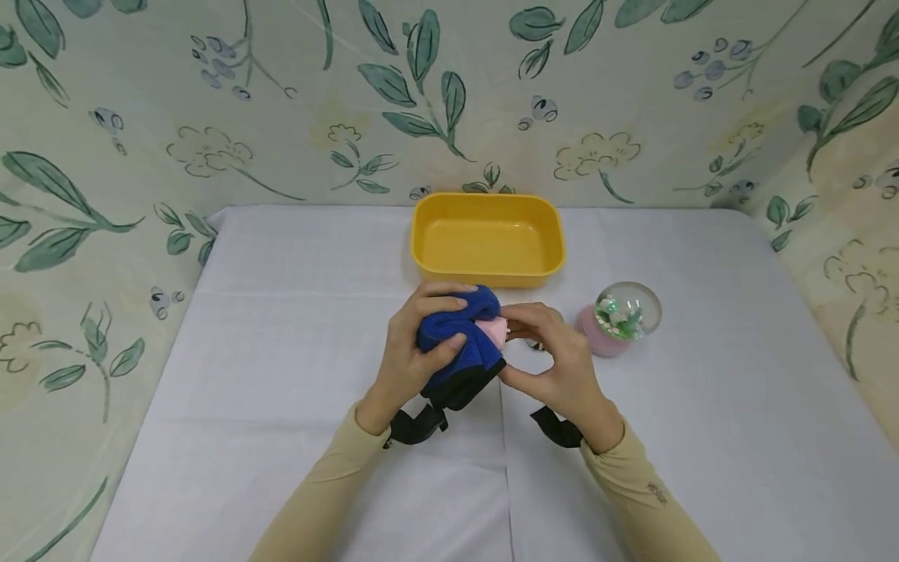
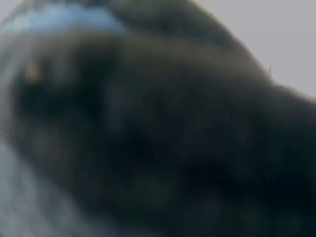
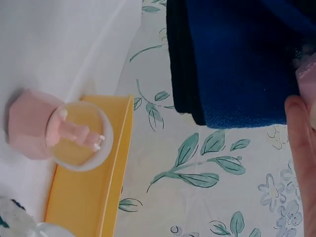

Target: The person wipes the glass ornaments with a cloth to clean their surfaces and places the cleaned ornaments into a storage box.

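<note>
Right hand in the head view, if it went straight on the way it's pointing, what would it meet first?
The pink thing poking out of the blue cloth, most likely; the right hand already seems to touch it, though depth there is hard to judge.

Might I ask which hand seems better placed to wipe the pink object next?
Probably the left hand: it grips the blue cloth partly around the pink object, while the right hand is at its exposed end.

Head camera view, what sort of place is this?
Probably an indoor tabletop work area, perhaps a filming corner: a white-covered table, a leaf-patterned backdrop behind and at both sides, and a yellow tray near the far edge. Home or studio, I can't tell.
</note>
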A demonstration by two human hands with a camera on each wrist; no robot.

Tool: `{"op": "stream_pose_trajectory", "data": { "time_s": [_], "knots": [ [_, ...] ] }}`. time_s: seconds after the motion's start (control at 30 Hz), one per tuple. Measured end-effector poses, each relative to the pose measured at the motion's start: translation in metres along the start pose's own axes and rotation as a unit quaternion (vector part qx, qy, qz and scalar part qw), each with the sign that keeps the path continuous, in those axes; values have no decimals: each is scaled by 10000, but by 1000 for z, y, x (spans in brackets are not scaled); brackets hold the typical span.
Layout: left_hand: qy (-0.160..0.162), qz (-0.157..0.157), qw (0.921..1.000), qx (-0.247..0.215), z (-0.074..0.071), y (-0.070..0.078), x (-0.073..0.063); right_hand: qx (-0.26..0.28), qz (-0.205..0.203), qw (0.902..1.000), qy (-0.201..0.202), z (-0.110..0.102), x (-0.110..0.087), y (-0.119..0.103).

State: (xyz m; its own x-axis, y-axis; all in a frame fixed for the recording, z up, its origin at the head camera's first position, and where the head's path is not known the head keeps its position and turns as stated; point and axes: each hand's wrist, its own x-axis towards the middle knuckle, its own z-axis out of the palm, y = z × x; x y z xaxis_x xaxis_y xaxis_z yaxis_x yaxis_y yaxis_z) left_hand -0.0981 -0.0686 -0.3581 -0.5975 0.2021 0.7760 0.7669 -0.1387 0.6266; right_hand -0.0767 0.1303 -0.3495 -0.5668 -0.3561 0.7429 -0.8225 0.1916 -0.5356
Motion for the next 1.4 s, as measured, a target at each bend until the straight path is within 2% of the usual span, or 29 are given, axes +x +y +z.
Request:
{"op": "stream_pose_trajectory", "data": {
  "time_s": [0.13,0.2,0.27,0.33,0.4,0.47,0.5,0.53,0.6,0.67,0.77,0.83,0.93,1.03,1.17,1.23,1.3,1.4],
  "knots": [
    [-153,-55,9999,-33,1,1,0,-235,-35,9995,218,0,0,0],
    [-225,-25,9997,10,0,2,0,-135,193,9994,239,1,-1,0],
    [-305,44,9995,91,0,2,0,224,614,9974,293,2,-2,0],
    [-401,141,9990,169,1,3,1,801,1275,9881,326,3,-3,-2],
    [-457,243,9984,210,2,3,1,1349,1987,9700,368,3,-3,-4],
    [-452,298,9982,238,3,2,1,1685,2522,9521,379,3,-2,-6],
    [-416,303,9984,241,3,2,1,1711,2662,9480,349,2,-2,-7],
    [-349,294,9986,261,3,1,0,1616,2700,9487,305,3,-1,-8],
    [-173,230,9993,252,3,0,-1,1300,2559,9577,222,3,-2,-8],
    [2,148,9996,243,3,-2,-2,894,2209,9710,183,3,-2,-8],
    [188,-13,9997,161,1,-2,-2,536,1451,9879,106,2,-2,-7],
    [252,-116,9996,107,0,-1,-2,363,865,9956,15,1,0,-6],
    [273,-237,9993,13,-1,1,-1,46,134,9999,-25,0,3,-5],
    [192,-291,9993,-155,0,2,0,-343,-297,9989,91,-2,4,-4],
    [39,-303,9990,-338,0,3,-1,-651,-550,9961,247,-3,3,-2],
    [1,-288,9989,-358,0,3,-1,-664,-512,9960,325,-2,3,-1],
    [-49,-261,9991,-344,0,3,-1,-442,-268,9979,395,-1,2,-2],
    [-161,-138,9995,-236,0,4,0,265,473,9973,501,2,0,-3]
  ]
}}
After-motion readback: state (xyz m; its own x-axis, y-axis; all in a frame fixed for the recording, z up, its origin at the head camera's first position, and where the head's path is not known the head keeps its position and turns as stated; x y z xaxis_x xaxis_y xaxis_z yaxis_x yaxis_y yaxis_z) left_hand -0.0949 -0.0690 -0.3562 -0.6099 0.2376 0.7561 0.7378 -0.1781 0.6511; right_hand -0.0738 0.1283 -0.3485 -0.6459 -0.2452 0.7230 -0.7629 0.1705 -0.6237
